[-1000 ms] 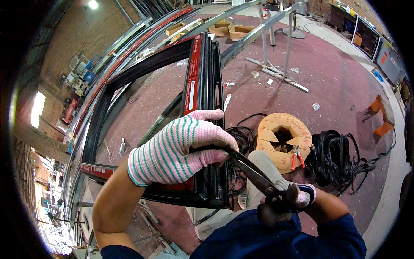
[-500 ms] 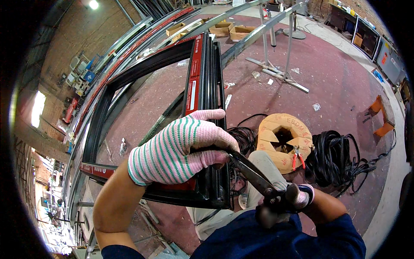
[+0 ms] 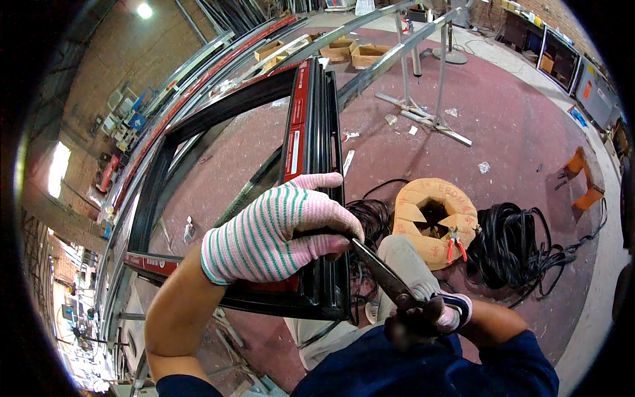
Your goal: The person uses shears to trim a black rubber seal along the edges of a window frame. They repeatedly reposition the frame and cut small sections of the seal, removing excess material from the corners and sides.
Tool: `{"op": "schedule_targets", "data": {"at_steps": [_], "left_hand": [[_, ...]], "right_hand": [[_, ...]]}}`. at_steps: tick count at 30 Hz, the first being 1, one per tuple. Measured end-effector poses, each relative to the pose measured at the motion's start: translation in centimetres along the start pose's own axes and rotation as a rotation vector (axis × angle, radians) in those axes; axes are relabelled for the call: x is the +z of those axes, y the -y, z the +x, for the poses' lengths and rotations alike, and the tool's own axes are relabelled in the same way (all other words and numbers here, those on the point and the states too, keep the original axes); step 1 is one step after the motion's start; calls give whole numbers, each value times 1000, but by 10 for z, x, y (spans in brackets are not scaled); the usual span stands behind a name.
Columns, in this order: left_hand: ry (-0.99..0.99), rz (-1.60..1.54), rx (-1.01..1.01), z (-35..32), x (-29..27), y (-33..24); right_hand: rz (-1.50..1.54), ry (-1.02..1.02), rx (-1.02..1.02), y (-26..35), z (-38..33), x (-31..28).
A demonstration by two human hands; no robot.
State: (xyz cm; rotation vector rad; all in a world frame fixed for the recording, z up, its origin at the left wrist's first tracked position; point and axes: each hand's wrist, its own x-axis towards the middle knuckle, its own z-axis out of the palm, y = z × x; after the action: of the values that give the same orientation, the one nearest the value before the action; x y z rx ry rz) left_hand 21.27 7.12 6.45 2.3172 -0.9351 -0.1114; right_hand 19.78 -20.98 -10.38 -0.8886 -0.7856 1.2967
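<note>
My left hand [image 3: 274,231], in a pink glove with green stripes, is closed in a pinch over the near right corner of a black window frame [image 3: 329,198]. What lies between its thumb and fingers is dark and too hidden to name. My right hand [image 3: 444,313], also gloved, grips a pair of scissors [image 3: 385,276]. Their dark blades slant up to the left, and the tip reaches my left fingertips. The handles are mostly hidden in the right hand and partly blurred. Red labelled film [image 3: 297,122] covers the frame's face.
Beyond my knee lies a cardboard-wrapped ring [image 3: 440,192] with red-handled pliers [image 3: 456,245] on it. Coiled black rubber strip [image 3: 512,241] sits beside it. A metal stand [image 3: 423,112] holds long bars. Cardboard boxes [image 3: 338,49] and an orange stool [image 3: 585,178] stand farther off.
My right hand and the scissors have shifted slightly left, and the blades now look narrower. My left hand stays at the frame's corner, almost unmoved.
</note>
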Motion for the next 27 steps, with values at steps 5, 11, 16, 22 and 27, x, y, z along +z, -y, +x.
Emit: {"op": "schedule_targets", "data": {"at_steps": [5, 11, 16, 22, 27], "left_hand": [[-10, 2, -7, 2, -1, -3], [-20, -25, 4, 0, 1, -1], [-26, -49, 37, -1, 1, -2], [-21, -21, 76, 1, 0, -4], [19, -27, 126, -4, -2, -1]], "right_hand": [[101, -164, -91, -26, -9, -9], [85, -257, -52, -10, -11, -2], [67, -293, -69, -10, -12, 3], [104, -403, -48, 7, -9, 18], [39, -315, -86, -6, -11, 10]]}}
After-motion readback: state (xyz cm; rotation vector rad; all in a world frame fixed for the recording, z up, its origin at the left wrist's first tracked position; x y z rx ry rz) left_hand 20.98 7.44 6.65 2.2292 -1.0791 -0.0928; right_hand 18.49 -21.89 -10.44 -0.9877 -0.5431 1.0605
